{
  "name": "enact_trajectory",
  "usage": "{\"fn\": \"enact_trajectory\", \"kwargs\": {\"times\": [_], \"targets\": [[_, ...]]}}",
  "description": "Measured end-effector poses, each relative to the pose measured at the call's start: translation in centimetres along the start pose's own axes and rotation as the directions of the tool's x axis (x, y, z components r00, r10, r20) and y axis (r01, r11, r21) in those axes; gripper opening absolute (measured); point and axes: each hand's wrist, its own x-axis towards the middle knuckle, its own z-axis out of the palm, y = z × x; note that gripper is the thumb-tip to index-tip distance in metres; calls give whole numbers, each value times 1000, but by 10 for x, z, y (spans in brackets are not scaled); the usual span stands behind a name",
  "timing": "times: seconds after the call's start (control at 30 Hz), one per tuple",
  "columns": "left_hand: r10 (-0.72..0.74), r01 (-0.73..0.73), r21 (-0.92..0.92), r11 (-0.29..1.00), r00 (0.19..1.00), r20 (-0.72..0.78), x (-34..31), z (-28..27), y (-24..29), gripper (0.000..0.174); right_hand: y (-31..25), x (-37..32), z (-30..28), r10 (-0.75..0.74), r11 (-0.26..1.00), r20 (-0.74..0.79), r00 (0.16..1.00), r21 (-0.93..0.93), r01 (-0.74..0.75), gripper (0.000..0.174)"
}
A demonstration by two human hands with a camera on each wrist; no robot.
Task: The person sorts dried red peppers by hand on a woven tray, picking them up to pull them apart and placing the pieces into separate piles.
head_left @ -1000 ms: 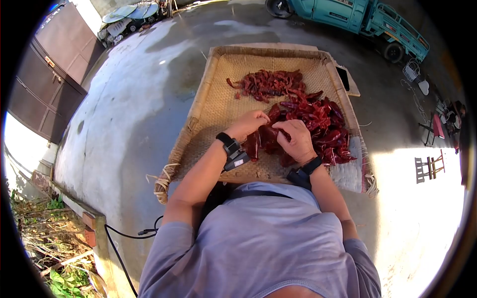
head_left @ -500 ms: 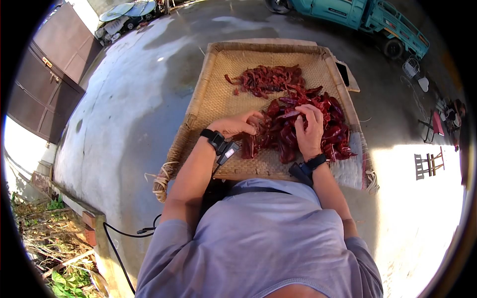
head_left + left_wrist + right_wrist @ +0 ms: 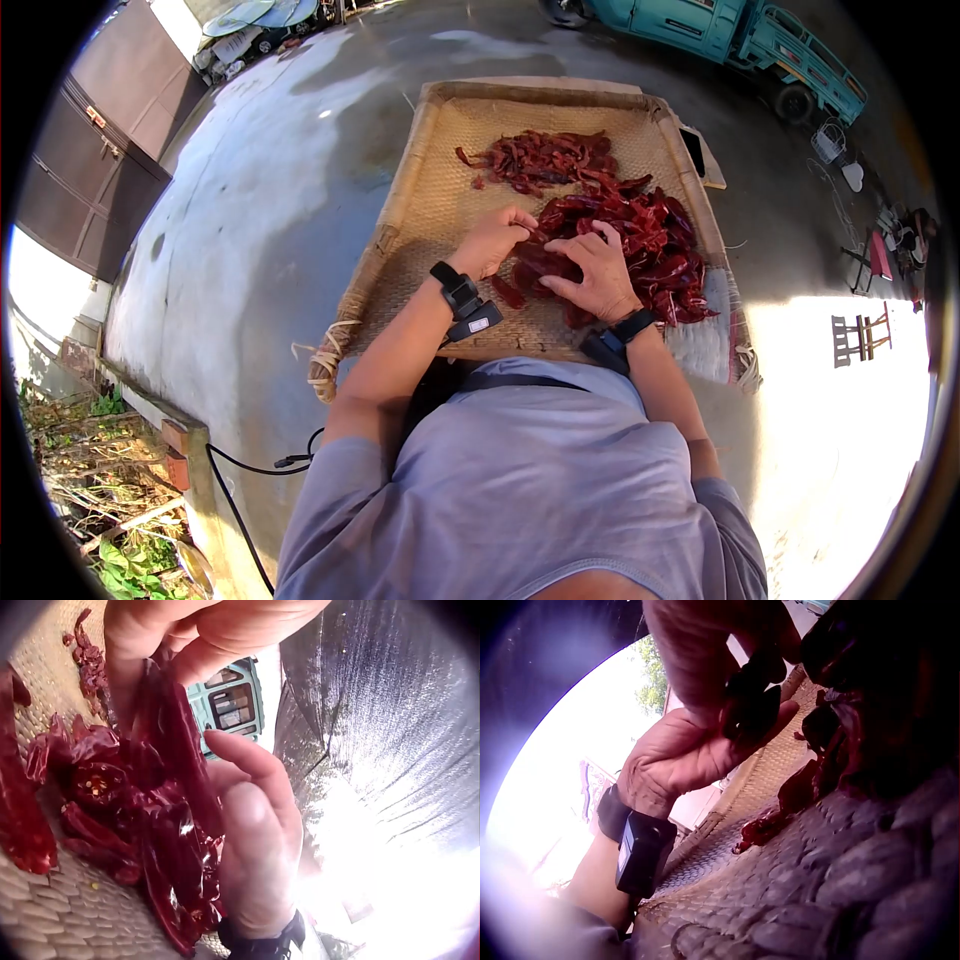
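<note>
Between the two hands, over the woven tray (image 3: pixel 420 200), is a dark red dried pepper (image 3: pixel 169 727). The left hand (image 3: pixel 490 243) pinches its upper end, fingers curled round it in the left wrist view. The right hand (image 3: pixel 598 275) holds the pepper's other side between thumb and fingers. A heap of whole peppers (image 3: pixel 670 240) lies right of and beyond the right hand. Farther back is a pile of flatter, torn-looking pieces (image 3: pixel 550 160). Loose red pieces (image 3: pixel 761 829) rest on the weave below the hands in the right wrist view.
A phone-like dark object (image 3: pixel 692 150) lies at the tray's right edge, and a pale cloth (image 3: pixel 700 345) at its near right corner. Beyond stand a teal three-wheeled vehicle (image 3: pixel 700 25) and a small stool (image 3: pixel 862 338). A black cable (image 3: pixel 240 465) runs at lower left.
Half a second ago the hands were farther apart, the right one over the heap with a pepper. The right hand has come down and left, and the left hand has moved right to meet it.
</note>
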Motion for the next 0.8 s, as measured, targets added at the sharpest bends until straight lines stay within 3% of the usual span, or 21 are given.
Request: {"fn": "enact_trajectory", "kwargs": {"times": [0.07,0.17,0.27,0.37,0.43,0.53,0.67,0.8], "targets": [[-87,87,-15,996,996,-21,-6,3,7,19,8,-4,9,22,999,-29,999,28,-22,31],[59,-60,-140,988,998,-16,5,-10,-7,18,14,-6,9,74,994,-65,995,85,-69,26],[-41,3,-331,944,993,-107,-6,-15,0,16,8,-4,4,95,995,-95,991,49,-90,28],[-48,21,-360,933,997,-66,-5,-11,1,13,-2,1,3,47,999,-45,998,18,-46,35],[-84,72,-285,956,996,-32,-4,-5,4,15,3,-1,10,18,1000,27,999,-24,-18,35],[-126,122,-231,965,992,-1,-7,-3,8,16,10,-6,17,47,997,-8,999,-52,-48,29],[-121,108,-177,978,990,-66,-2,-7,7,20,15,-6,14,130,983,-209,969,-103,-154,24],[22,6,218,976,992,-125,3,-17,-3,31,18,-7,12,207,941,-424,882,-159,-297,23]]}}
